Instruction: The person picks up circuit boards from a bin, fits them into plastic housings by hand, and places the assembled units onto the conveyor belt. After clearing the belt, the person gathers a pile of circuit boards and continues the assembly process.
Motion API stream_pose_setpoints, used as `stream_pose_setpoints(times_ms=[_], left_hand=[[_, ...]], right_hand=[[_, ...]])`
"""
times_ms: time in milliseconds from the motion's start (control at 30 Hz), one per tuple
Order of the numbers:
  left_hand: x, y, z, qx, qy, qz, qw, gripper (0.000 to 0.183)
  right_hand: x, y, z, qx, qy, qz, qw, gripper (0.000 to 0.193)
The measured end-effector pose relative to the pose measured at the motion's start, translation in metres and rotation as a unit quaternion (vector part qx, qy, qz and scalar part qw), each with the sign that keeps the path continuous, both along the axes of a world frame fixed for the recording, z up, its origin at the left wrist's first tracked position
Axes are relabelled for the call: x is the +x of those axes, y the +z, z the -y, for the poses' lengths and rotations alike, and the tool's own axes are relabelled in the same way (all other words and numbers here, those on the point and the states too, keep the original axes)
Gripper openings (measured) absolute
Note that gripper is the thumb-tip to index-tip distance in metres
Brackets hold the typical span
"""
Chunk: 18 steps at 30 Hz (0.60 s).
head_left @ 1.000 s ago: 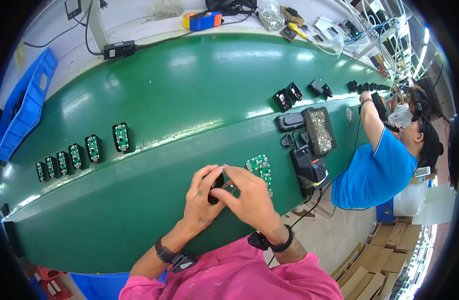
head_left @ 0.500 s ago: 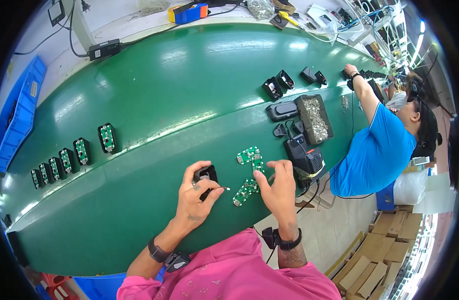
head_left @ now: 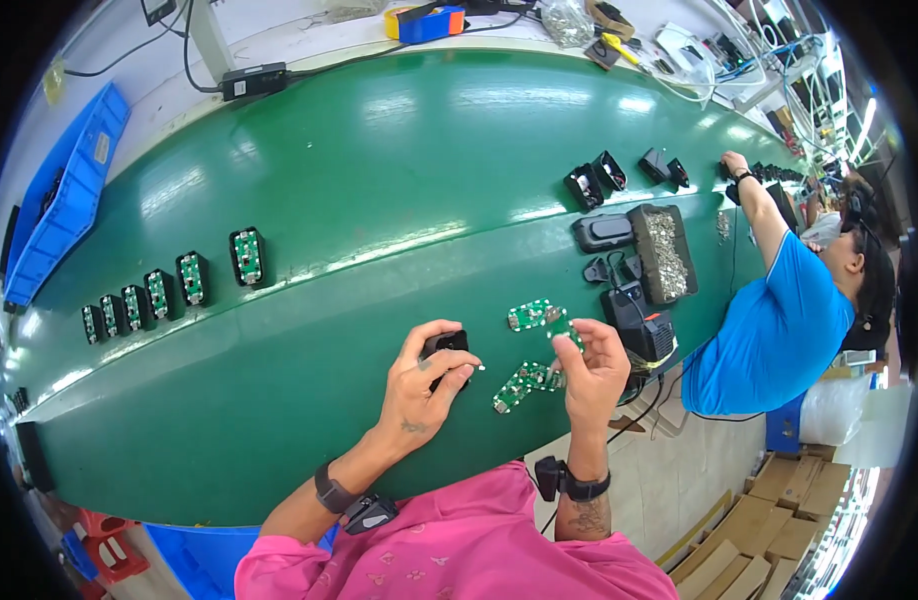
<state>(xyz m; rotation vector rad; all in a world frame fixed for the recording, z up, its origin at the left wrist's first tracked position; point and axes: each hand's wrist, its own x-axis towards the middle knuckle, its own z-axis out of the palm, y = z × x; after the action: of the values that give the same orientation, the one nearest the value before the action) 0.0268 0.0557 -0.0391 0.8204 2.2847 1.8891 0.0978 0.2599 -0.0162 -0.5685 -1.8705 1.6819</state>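
My left hand [head_left: 426,385] is closed round a small black plastic housing [head_left: 445,342], open side up. A thin wire with a white connector [head_left: 481,367] pokes out by its thumb and forefinger. Raised a little over the bench, my right hand [head_left: 592,373] pinches a green circuit board [head_left: 560,325] between thumb and fingers. Behind that board lies another loose circuit board [head_left: 528,315]. Nearer to me, more green boards [head_left: 520,388] overlap on the bench, partly behind my right hand.
Black housings fitted with green boards [head_left: 191,278] stand in a row at left. A tray of small metal parts [head_left: 665,250], a black powered device [head_left: 639,325] and open black housings [head_left: 593,182] are at right. A co-worker in blue [head_left: 779,330] reaches over the green bench [head_left: 309,410].
My right hand has picked up a circuit board from the loose group and lifted it. My left hand keeps the housing. The whole view has shifted.
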Motion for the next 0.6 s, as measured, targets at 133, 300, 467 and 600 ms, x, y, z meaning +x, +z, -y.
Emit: stream_pose_setpoints(times_ms=[133, 300, 467, 600], left_hand=[[0.0, 0.007, -0.007, 0.023, -0.039, 0.008, 0.999, 0.01], [0.002, 0.005, 0.017, 0.011, 0.001, 0.039, 0.999, 0.012], [0.002, -0.004, 0.012, 0.047, -0.074, 0.058, 0.994, 0.03], [0.021, 0.032, 0.017, 0.15, -0.075, 0.223, 0.96, 0.076]], right_hand=[[0.015, 0.013, 0.027, -0.124, 0.181, -0.037, 0.975, 0.026], [-0.006, 0.007, 0.064, -0.087, 0.265, 0.035, 0.96, 0.023], [0.003, 0.012, 0.063, -0.03, 0.224, -0.012, 0.974, 0.022], [0.001, 0.01, 0.075, -0.127, 0.219, 0.024, 0.967, 0.032]])
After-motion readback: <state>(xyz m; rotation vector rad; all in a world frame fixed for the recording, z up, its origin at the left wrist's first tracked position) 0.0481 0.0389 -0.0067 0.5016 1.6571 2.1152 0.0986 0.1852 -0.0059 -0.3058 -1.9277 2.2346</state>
